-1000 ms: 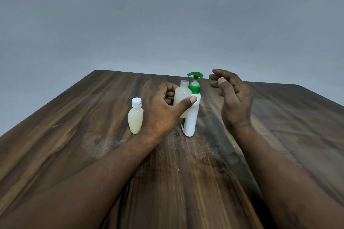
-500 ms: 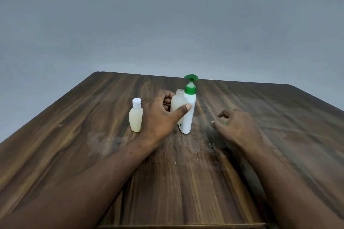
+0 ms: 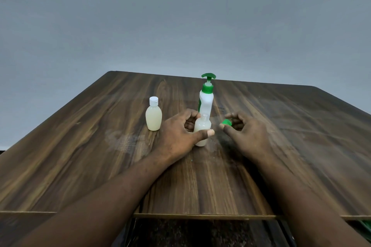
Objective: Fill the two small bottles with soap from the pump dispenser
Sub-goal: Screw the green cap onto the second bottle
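Now we are wrapping our left hand round the uncapped small bottle, with the thumb across its front and the fingers curled behind. The bottle is standing upright on the table with its neck bare and pale soap showing inside. Close beside it our right hand is curling, thumb and fingertips pinching what looks like a small green cap. Just behind the held bottle the pump dispenser is standing; whether the two are touching we cannot tell. Apart on the left, the other small bottle is sitting under its white cap.

We are judging this to be the capping step. We should be gripping without squeezing, since a soft wall would likely push soap out of the open neck. We should also be lowering the cap square onto the neck and turning it with the fingertips.

We are reading no writing anywhere. A green patch is showing on the dispenser's side, too small to make out.
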Demonstrator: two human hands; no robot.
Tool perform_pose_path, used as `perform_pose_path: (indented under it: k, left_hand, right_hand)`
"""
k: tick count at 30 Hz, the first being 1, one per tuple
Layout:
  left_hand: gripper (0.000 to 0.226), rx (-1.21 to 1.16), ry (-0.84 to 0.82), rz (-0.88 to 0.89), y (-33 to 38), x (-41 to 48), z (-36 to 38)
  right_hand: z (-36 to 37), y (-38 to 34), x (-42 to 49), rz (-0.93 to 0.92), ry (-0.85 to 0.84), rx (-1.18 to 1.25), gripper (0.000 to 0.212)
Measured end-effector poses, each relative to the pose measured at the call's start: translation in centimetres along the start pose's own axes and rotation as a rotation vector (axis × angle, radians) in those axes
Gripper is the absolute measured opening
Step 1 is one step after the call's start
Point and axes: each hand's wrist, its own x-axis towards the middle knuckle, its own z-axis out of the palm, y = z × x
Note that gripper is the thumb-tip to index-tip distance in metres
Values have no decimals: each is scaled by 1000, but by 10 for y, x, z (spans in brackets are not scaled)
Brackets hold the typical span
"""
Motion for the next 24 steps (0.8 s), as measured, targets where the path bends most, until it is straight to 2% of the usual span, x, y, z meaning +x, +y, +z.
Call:
perform_pose_path:
  k: [2,7,13,19,24]
  left_hand:
    - [41,-24,9,-11,0,2,-1]
    - [43,-14,33,-26,-4,8,-6]
    - [43,49,25,3,-7,9,-7]
    - [47,125,-23,26,-12,10,-4]
    - [50,152,-31,29,-11,11,-4]
  right_hand:
    - [8,-7,-5,-24,-5,187,21]
    - [18,-12,-6,-22,6,395,26]
    - [24,-14,-7,-69,-8,426,31]
    - [24,-16,-6,-43,4,563,35]
    - [24,-11,-4,-65,-65,519,34]
